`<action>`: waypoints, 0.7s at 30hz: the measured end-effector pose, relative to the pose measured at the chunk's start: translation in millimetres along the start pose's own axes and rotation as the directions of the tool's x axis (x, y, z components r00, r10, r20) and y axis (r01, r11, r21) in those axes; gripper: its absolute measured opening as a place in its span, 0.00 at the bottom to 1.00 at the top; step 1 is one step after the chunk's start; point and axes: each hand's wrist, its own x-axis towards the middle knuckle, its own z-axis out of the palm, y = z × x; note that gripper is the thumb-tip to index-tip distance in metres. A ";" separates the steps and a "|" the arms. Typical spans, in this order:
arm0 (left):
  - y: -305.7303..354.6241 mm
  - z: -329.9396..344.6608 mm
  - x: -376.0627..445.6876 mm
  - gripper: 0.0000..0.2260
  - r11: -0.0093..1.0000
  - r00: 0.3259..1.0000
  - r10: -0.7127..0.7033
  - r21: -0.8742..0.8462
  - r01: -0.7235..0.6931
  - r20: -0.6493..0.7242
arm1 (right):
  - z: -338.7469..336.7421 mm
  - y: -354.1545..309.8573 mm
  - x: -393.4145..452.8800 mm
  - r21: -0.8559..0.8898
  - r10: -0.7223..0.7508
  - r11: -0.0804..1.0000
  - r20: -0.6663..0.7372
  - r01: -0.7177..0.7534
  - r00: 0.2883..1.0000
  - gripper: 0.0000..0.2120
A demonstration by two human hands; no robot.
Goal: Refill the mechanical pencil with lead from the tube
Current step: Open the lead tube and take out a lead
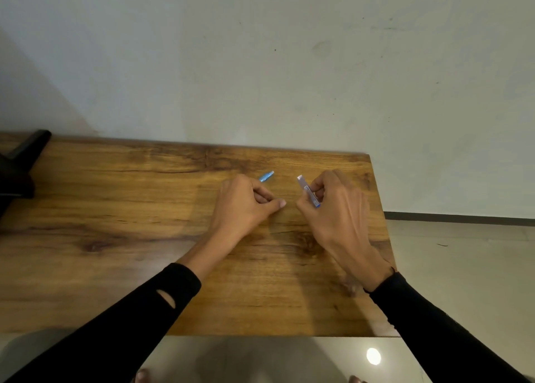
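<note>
My left hand [246,206] is curled closed around the mechanical pencil [266,177], of which only a short blue end pokes out past my knuckles, pointing up and away toward the wall; the rest of the barrel is hidden in my fist, so I cannot tell which end that is or whether its cap is off. My right hand [335,212] pinches the lead tube [308,191] between thumb and fingertips, the pale tube tilted with its top end leaning toward the pencil and a blue end down by my fingers. The two are near each other but not touching, both just above the wooden table [115,238]. As I judge it, I am lining up the tube to tip lead into the pencil. To do this well I should rest both wrists on the wood so neither hand trembles, turn the pencil's open end upward, and bring the tube's mouth right against it before tilting. A slow tilt with a gentle tap should let one or two leads slide out; a quick tip could spill them onto the table, where they are hard to see and snap easily. I should keep my pinch light on the tube.
</note>
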 end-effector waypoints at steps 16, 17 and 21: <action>41.1 -10.7 -10.0 0.59 -0.320 0.952 0.097 -0.897 0.306 0.290 | -37.2 -43.9 16.2 0.111 -0.400 0.916 0.198 0.385 0.895 0.08; 40.5 -10.7 -9.5 0.59 -0.322 0.952 0.105 -0.896 0.306 0.287 | -37.9 -46.7 16.0 0.096 -0.398 0.917 0.208 0.386 0.894 0.08; 37.6 -9.6 -6.0 0.60 -0.337 0.957 0.128 -0.896 0.289 0.261 | -40.5 -55.0 13.9 0.072 -0.386 0.922 0.237 0.380 0.891 0.08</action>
